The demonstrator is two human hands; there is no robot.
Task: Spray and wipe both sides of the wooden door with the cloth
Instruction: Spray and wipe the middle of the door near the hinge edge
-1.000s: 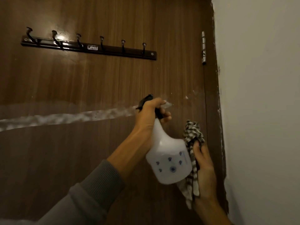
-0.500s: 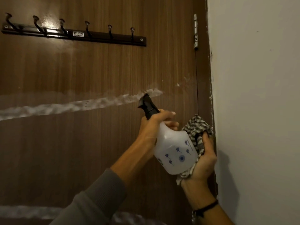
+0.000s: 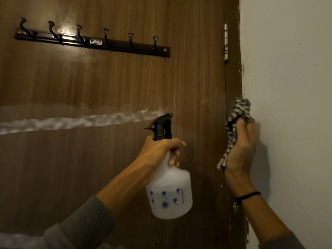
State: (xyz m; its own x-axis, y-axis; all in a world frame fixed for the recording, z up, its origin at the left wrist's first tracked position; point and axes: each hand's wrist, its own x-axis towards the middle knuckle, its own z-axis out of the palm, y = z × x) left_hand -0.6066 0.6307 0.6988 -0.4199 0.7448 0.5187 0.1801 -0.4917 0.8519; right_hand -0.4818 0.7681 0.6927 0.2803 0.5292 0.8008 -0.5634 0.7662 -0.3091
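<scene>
Wrapping round the neck of the white spray bottle (image 3: pixel 170 194) just under its black trigger head, the left grip (image 3: pixel 159 151) holds it upright in front of the wooden door (image 3: pixel 125 83), near the right end of a whitish streak of spray (image 3: pixel 71 121) that runs across to the left edge. The right grip (image 3: pixel 240 153) is curled round a bunched checked cloth (image 3: pixel 239 110), raised at the door's right edge just beside the white wall (image 3: pixel 287 87); whether cloth touches wood cannot be told. Higher up, a dark hook rail (image 3: pixel 93 42) is fixed to the door, with a metal hinge (image 3: pixel 225 43) to its right.
</scene>
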